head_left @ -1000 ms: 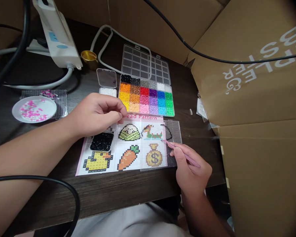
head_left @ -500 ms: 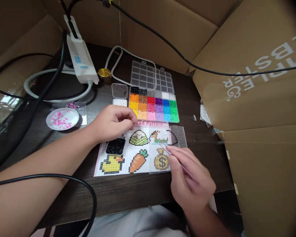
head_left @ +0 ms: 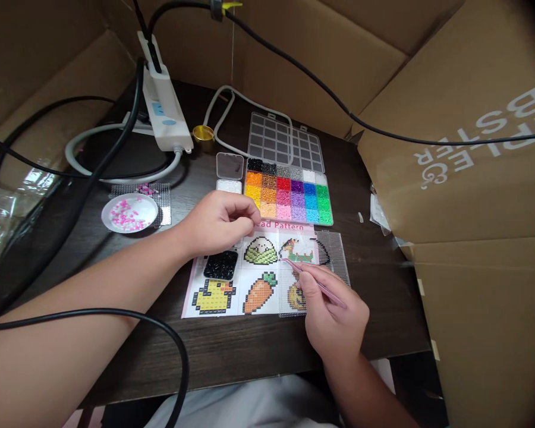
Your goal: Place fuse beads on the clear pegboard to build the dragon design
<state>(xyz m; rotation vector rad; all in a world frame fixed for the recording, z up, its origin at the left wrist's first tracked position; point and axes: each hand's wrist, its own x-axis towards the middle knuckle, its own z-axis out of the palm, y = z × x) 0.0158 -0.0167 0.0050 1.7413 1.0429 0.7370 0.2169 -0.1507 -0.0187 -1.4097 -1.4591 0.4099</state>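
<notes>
My right hand [head_left: 334, 312] pinches pink tweezers [head_left: 323, 288], whose tips are at the left edge of the dragon picture [head_left: 301, 252] on the bead pattern sheet [head_left: 238, 306]. A clear pegboard [head_left: 337, 252] lies over the sheet's right part, with a curve of black beads on it. My left hand [head_left: 227, 223] rests with curled fingers at the sheet's top edge; whether it holds anything is hidden. Just below it sits a small box of black beads [head_left: 220, 265]. Behind is a sorted case of coloured beads [head_left: 288, 193].
A white dish of pink beads [head_left: 129, 213] stands left on another pegboard [head_left: 164, 202]. Behind are a power strip [head_left: 166, 113], a gold cup [head_left: 204, 137] and a pale cable. Black cables cross the left side; cardboard walls [head_left: 472, 285] surround the table.
My right hand has moved left, bringing the tweezer tips from below the dragon picture to its left edge. The camera view has shifted slightly. My left hand keeps its place over the sheet.
</notes>
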